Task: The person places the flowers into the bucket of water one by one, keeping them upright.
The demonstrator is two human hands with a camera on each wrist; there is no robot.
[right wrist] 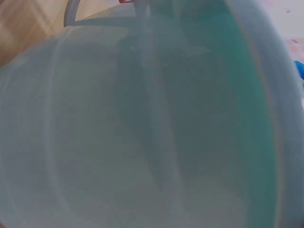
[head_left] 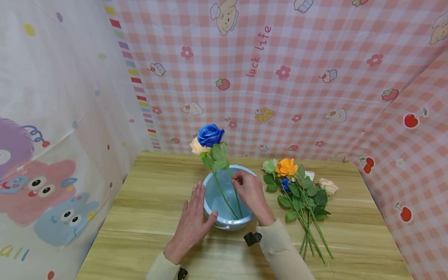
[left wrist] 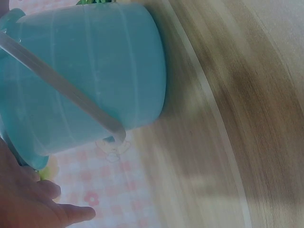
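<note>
A light blue bucket (head_left: 209, 190) stands on the table, its pale handle (left wrist: 71, 92) hanging down the side in the left wrist view. Two roses lean in it, a blue rose (head_left: 210, 135) and a cream rose (head_left: 198, 146), their green stems reaching the bottom. My left hand (head_left: 190, 221) rests against the bucket's left rim with fingers straight and thumb spread at the near edge. Over the right side of the rim, my right hand (head_left: 250, 192) pinches the right-hand stem between thumb and fingertips. The right wrist view is filled by the bucket's wall (right wrist: 118, 118).
Right of the bucket lies a bunch of loose roses: an orange rose (head_left: 287, 167), a pale green rose (head_left: 270, 166), a small blue rose (head_left: 287, 184) and a peach rose (head_left: 328, 186), stems toward me. Patterned cloth (head_left: 245, 93) hangs behind and beside the wooden table (head_left: 147, 202).
</note>
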